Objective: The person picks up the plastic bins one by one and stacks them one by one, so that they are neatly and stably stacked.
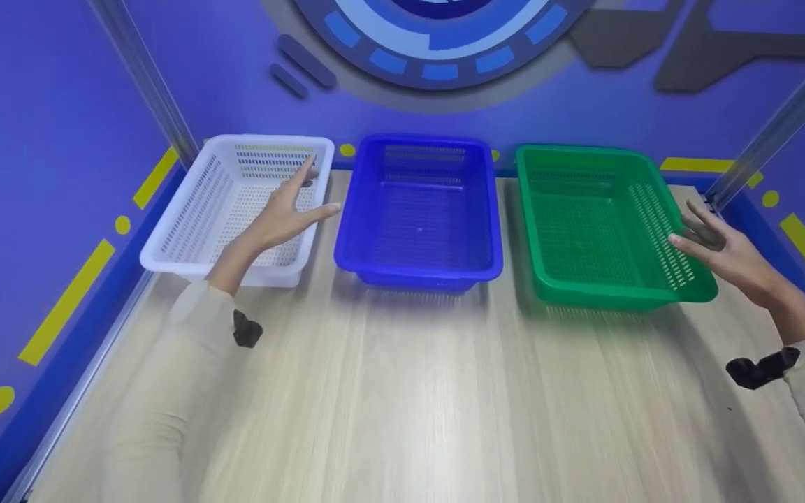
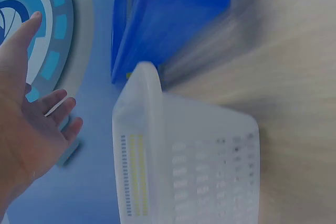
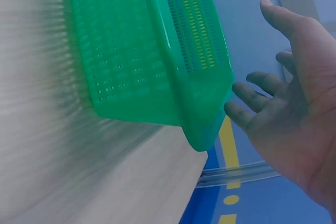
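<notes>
My left hand (image 1: 282, 215) hovers over the right part of a white perforated basket (image 1: 182, 267), thumb and forefinger spread apart. Nothing is between its fingers, as the left wrist view of the hand (image 2: 39, 124) also shows. At the right, my other hand (image 1: 727, 251) is held near the right rim of a green basket (image 1: 584, 292). Its fingers are loosely bent and hold nothing; in the right wrist view that hand (image 3: 294, 98) overlaps the edge of the green basket (image 3: 131, 51). Between these two stands a blue basket (image 1: 416, 269), with neither hand at it.
All three baskets stand in a row along the back of a wooden table (image 1: 402, 391). Blue panels (image 1: 25, 126) with yellow marks enclose the left, back and right sides. Metal posts (image 1: 147, 84) rise at the back corners. A small black device (image 1: 245, 330) sits at each wrist.
</notes>
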